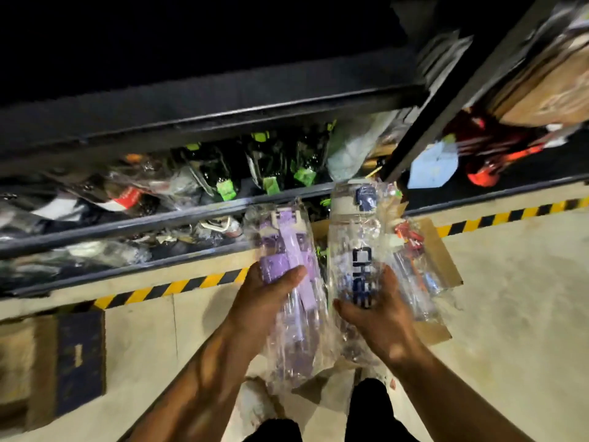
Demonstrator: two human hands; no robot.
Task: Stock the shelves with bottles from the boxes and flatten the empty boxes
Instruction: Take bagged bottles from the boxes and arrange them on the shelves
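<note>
My left hand (264, 295) grips a purple-capped bottle (293, 250) wrapped in clear plastic, held upright above the floor. My right hand (379, 317) grips a clear bottle with a navy cap and navy lettering (357, 237), also in a plastic bag. Both bottles are side by side in front of the dark metal shelf (191, 218). Beneath them on the floor lies an open cardboard box (436, 250) holding more wrapped bottles, one with red parts (409, 237). The image is motion-blurred.
The middle shelf holds black bottles with green tags (271, 167) and other bagged goods. A red item (490, 167) and a cardboard carton (548, 87) sit on the right-hand rack. Yellow-black hazard tape (178, 287) runs along the floor. A dark blue box (79, 362) lies at left.
</note>
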